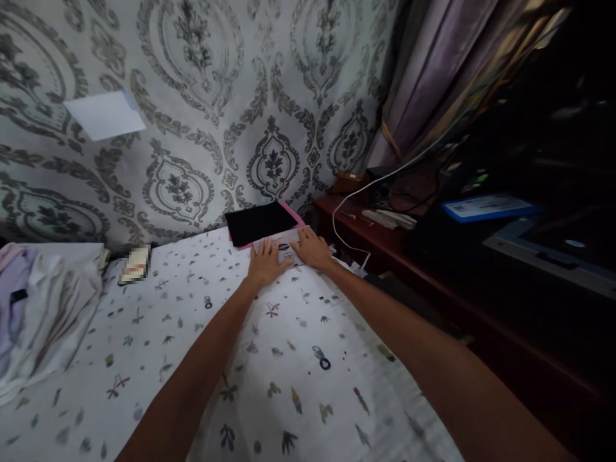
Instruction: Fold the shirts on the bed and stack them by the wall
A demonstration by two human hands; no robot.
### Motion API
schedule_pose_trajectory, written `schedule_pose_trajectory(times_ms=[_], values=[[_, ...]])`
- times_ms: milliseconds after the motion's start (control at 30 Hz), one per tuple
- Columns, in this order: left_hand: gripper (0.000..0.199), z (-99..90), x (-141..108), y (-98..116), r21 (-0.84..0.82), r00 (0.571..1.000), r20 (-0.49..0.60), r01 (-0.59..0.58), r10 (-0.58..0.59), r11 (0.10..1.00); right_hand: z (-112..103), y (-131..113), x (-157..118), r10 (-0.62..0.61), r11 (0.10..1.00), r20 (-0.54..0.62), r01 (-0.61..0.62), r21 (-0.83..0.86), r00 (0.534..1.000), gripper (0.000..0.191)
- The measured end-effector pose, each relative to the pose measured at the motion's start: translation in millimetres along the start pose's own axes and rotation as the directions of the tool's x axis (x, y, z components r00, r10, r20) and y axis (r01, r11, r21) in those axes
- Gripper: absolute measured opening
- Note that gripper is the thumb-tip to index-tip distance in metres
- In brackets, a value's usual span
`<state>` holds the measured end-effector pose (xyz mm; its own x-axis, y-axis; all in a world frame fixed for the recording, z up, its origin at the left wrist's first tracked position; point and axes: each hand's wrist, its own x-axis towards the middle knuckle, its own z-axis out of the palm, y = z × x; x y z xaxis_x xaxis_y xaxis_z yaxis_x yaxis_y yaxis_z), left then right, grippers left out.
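Both arms reach forward over a white printed bedsheet (pixel 269 346). My left hand (pixel 266 262) lies flat, fingers spread, on the left part of a pale folded piece, probably cloth (pixel 285 246), with a dark print. On its right part rests my right hand (pixel 314 248), also flat with fingers stretched out. The hands partly cover the pale piece. Just beyond them, against the wall, lies a black folded cloth (pixel 262 222). A pink edge (pixel 292 213) shows along its right side and beneath it.
A pile of light clothes (pixel 52 301) lies at the left. Near the wall is a blurred-out small object (pixel 135 264). A reddish-brown wooden table (pixel 332 208) borders the bed on the right, with a white cable (pixel 385 176) trailing down. Paper (pixel 106 115) is on the patterned wall.
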<state>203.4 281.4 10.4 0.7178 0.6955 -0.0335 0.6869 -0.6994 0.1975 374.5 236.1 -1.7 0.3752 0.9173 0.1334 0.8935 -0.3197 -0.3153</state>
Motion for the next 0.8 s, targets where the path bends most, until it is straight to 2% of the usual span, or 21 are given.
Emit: schedule_pose_trajectory(times_ms=[133,233,300,433,567,633,667,700,733,767,800], values=[[0.087,-1.6,-22,-6,0.018,0.996,0.042,0.079,-0.079,0.997,-5,-5,-5,-0.033,0.997,0.012,0.033,-0.063,0.999,0.054],[0.087,-2.4,-47,-20,0.028,0.996,0.071,0.055,-0.057,0.998,-4,-5,-6,-0.044,0.991,0.001,0.043,-0.124,0.999,0.046],[0.087,-5.1,-68,-34,0.002,0.995,0.094,0.034,-0.034,0.999,0,-3,-2,-0.053,0.984,-0.035,0.046,-0.172,0.998,0.044],[0.088,-17.2,-125,-58,-0.053,0.991,0.130,0.024,-0.017,0.998,11,-7,1,-0.162,0.974,-0.143,0.135,-0.180,0.976,0.056],[0.085,-31.0,-192,-82,-0.111,0.983,0.161,-0.076,0.093,0.991,29,-36,-19,-0.275,0.961,-0.227,0.256,-0.108,0.934,0.058],[0.081,-42.8,-222,-105,-0.117,0.976,0.184,-0.095,0.115,0.989,39,-61,-41,-0.349,0.936,-0.223,0.350,-0.037,0.910,0.055],[0.077,-51.9,-236,-121,-0.100,0.981,0.174,-0.068,0.085,0.993,43,-75,-55,-0.395,0.914,-0.212,0.405,0.007,0.894,0.055],[0.071,-63.4,-250,-139,-0.071,0.991,0.134,-0.007,0.017,0.997,47,-89,-71,-0.437,0.888,-0.206,0.456,0.057,0.876,0.055],[0.063,-77.5,-263,-159,-0.031,0.996,0.028,0.085,-0.084,0.996,50,-104,-89,-0.466,0.863,-0.208,0.494,0.107,0.860,0.056],[0.054,-93.9,-277,-180,0.021,0.977,-0.112,0.185,-0.182,0.983,51,-117,-109,-0.509,0.824,-0.205,0.542,0.164,0.836,0.056],[0.048,-111.7,-291,-203,0.075,0.933,-0.249,0.287,-0.260,0.955,52,-130,-129,-0.541,0.789,-0.197,0.574,0.218,0.818,0.057]])
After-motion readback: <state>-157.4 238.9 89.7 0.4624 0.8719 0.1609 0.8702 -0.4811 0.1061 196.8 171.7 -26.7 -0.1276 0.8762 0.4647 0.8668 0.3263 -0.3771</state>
